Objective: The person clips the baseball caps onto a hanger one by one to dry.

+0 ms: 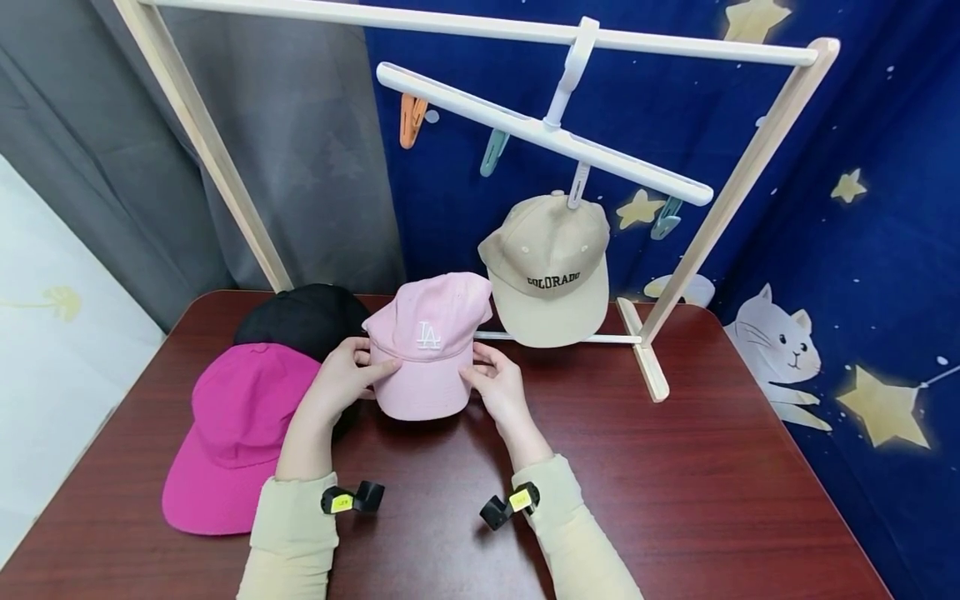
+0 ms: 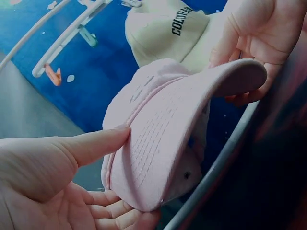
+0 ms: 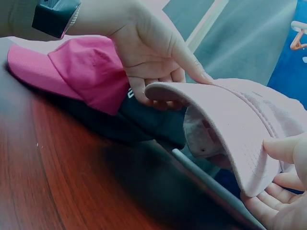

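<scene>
A light pink cap (image 1: pixel 429 333) with white LA letters is held up over the table, its brim toward me. My left hand (image 1: pixel 347 379) pinches the brim's left side, thumb on top and fingers beneath, as the left wrist view shows. On the opposite side my right hand (image 1: pixel 497 385) grips the brim the same way, thumb (image 3: pixel 283 149) on its upper face. Just right of the pink cap, a beige COLORADO cap (image 1: pixel 551 267) hangs by its crown from a pale clip (image 1: pixel 578 185) on the white hanger (image 1: pixel 547 133).
A magenta cap (image 1: pixel 251 417) lies at the left, overlapping a black cap (image 1: pixel 311 317). The hanger tilts down rightward from the rack's top rail (image 1: pixel 480 27), bearing an orange clip (image 1: pixel 412 121) and teal clips (image 1: pixel 493 152). The rack's wooden foot (image 1: pixel 645 354) stands on the brown table (image 1: pixel 705 475).
</scene>
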`<state>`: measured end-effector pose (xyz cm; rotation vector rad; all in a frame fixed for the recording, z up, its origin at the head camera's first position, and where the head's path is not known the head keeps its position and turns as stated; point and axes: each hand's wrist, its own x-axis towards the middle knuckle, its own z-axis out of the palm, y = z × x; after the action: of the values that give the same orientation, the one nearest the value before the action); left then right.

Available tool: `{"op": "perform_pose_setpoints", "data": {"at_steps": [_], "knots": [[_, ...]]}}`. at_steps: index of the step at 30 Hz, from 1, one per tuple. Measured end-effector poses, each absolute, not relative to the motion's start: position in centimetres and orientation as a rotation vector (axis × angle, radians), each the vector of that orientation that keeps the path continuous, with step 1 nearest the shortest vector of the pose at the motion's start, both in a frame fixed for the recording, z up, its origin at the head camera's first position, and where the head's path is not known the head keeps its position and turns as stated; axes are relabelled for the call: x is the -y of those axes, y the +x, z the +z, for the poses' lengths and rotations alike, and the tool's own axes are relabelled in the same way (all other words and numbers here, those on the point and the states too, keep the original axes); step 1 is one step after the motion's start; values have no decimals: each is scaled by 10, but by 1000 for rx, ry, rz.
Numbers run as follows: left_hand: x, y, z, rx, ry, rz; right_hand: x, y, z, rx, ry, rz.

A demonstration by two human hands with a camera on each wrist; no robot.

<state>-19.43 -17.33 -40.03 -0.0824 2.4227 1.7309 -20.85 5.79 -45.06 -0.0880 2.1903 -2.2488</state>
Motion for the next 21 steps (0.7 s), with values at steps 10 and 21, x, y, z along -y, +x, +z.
{"op": "perform_pose_setpoints", "data": {"at_steps": [10, 21], "knots": [[177, -192, -396, -2338, 3, 1883, -60, -205, -439, -2239, -123, -2305], [178, -192, -395, -2184, 97, 2069, -64, -187, -399, -2197, -125, -2344]]}}
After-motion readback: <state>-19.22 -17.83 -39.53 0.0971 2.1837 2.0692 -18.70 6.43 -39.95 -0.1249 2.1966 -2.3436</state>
